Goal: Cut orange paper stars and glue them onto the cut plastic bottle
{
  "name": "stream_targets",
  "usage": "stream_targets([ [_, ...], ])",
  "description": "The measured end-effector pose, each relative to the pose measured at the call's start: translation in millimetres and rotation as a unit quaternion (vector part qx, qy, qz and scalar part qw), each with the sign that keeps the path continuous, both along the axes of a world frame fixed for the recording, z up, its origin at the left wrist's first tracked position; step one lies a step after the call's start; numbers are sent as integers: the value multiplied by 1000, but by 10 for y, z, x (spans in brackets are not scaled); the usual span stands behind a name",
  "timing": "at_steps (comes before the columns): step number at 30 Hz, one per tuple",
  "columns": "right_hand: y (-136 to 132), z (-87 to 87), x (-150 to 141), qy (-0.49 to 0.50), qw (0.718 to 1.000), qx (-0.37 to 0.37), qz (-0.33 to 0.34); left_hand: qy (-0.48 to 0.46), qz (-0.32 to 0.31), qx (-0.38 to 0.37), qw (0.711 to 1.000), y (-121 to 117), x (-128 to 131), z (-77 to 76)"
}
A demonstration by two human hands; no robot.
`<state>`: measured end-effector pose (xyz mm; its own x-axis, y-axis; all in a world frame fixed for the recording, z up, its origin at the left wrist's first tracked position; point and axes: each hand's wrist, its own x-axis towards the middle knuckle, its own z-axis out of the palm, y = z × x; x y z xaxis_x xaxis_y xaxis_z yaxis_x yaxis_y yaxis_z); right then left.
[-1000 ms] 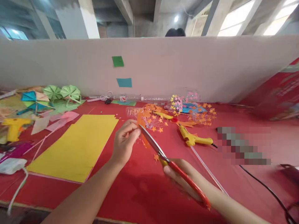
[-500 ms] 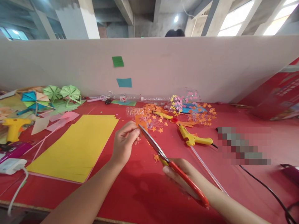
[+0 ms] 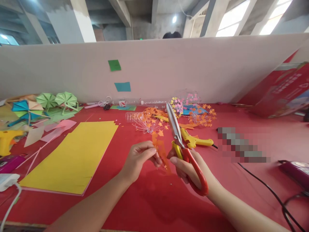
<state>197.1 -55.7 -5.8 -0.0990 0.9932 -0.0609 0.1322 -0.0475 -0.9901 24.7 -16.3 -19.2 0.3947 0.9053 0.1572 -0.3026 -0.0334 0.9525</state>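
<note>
My left hand [image 3: 141,158] is closed in a pinch at a strip of orange paper [image 3: 161,146], which is smeared by motion just beyond the fingertips. In my right hand [image 3: 193,166] is a pair of scissors [image 3: 174,124] with a red handle and a yellow part by the pivot. The blades point up and away, close together and apart from the paper. A small orange star [image 3: 161,132] lies on the red table [image 3: 145,206] beyond the strip. Clear plastic pieces [image 3: 148,125] bearing orange stars sit farther back.
A yellow glue gun [image 3: 198,141] lies behind the scissors. Yellow paper sheets [image 3: 70,154] are stacked at the left, near folded green paper umbrellas [image 3: 66,100]. A white partition [image 3: 154,67] closes off the back. At right are a black cable [image 3: 260,183] and a red box [image 3: 282,90].
The scissors have come away from the orange paper and now point upward. My left hand has moved right and nearer, bringing the paper along. The view has shifted slightly right.
</note>
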Motion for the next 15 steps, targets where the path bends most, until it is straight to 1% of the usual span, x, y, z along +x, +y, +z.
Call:
stream_targets([
  [3, -12, 9, -33, 8, 1000, -18, 23, 10, -15, -2, 1000, -26, 37, -37],
  [6, -29, 3, -47, 1, 999, -8, 39, 28, -26, 5, 999, -39, 53, -63],
  [8, -30, -4, -41, -11, 999, 2, 30, 48, -29, 23, 998, -41, 49, -61],
  [10, -20, -5, -24, -19, 1000, 11, 0, 85, -18, 64, 994, -31, 32, -41],
  [12, -1, 4, 0, -15, 999, 20, -45, 156, 12, 130, 979, -5, 4, -12],
  [13, 10, 13, 12, -12, 998, 23, -65, 204, 26, 167, 964, 13, -11, -2],
  [15, 29, 33, 32, -3, 996, 28, -89, 302, 34, 229, 925, 52, -35, 3],
])
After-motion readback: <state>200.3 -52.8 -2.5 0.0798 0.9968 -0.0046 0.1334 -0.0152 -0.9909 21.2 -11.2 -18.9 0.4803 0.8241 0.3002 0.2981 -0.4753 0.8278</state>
